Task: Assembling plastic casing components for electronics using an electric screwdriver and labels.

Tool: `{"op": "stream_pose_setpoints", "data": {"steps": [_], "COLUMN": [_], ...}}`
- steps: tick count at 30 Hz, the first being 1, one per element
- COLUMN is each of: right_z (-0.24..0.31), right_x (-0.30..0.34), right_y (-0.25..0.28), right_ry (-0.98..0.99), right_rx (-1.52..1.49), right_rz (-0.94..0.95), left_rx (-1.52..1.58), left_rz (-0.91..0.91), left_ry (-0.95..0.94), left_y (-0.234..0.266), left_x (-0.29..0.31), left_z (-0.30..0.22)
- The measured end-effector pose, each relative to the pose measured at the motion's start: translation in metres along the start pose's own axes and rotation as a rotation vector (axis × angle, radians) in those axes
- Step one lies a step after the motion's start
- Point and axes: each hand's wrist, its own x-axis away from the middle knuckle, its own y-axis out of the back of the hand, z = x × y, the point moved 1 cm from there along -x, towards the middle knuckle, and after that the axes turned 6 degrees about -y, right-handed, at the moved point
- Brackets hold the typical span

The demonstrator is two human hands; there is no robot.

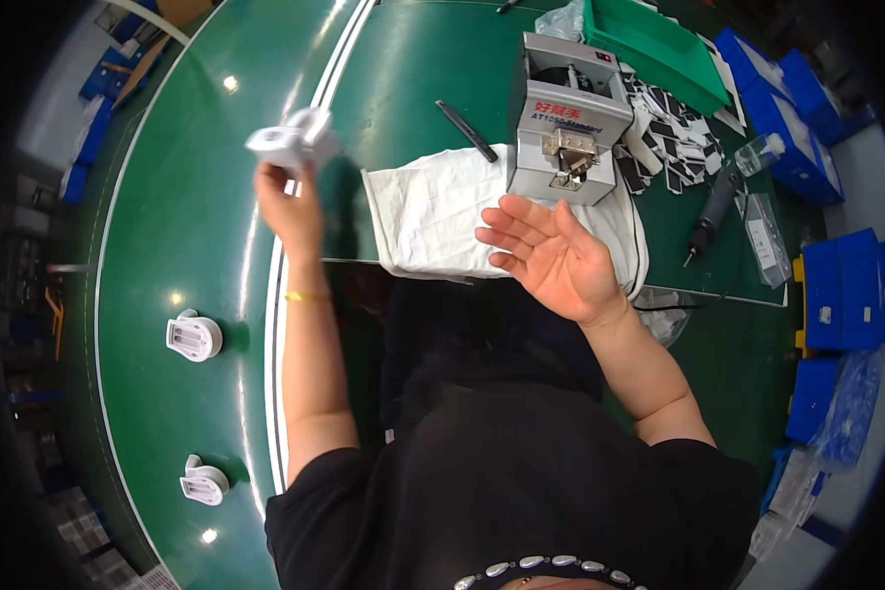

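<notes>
Left hand: the left hand (290,211) is clamped on a white plastic piece (290,146), thumb and fingers gripping its near end; a yellow band (307,296) circles the wrist.
Held piece: just beyond the left fingertips, above the right edge of the green belt (167,236), where the white strip (274,393) runs alongside the desk (403,108); blurred, so I cannot tell whether it is one part or two together.
Right hand: the right hand (565,261) is palm up, fingers bent a little and apart from the thumb, over the desk's front edge; the held piece is well apart from it, to its left.
Pieces on the belt: an upper white part (195,336) and a lower white part (205,484) lie near the left forearm, between the belt's left and right edges.
Machine: a grey machine (565,108) stands just beyond the right hand, its front part on a white cloth (423,206) that reaches the desk's front edge.
Black tool: a slim black tool (466,131) lies left of the machine, its near end by the cloth.
Desk's right side: a pile of small black and white pieces (674,133), a green tray (649,54) behind it, and a power screwdriver (715,208) nearer the front right corner.
</notes>
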Motion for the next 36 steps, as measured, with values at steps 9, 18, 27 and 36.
{"op": "stream_pose_setpoints", "data": {"steps": [9,18,27,36], "right_z": [-0.001,-0.004,-0.009,-0.012], "right_x": [0.007,0.007,0.012,0.013], "right_y": [0.000,0.022,0.026,0.022], "right_ry": [-0.025,-0.081,-0.084,-0.096], "right_rx": [-0.067,-0.143,-0.046,0.106], "right_rz": [0.001,-0.043,-0.195,-0.252], "left_rx": [-0.502,-1.122,-1.015,-1.070], "left_rz": [0.110,0.624,0.534,0.248], "left_ry": [0.368,0.113,0.245,0.044], "left_y": [0.057,0.233,0.317,0.284], "left_x": [-0.086,-0.014,0.022,0.030], "left_z": [0.129,-0.003,-0.004,-0.004]}}
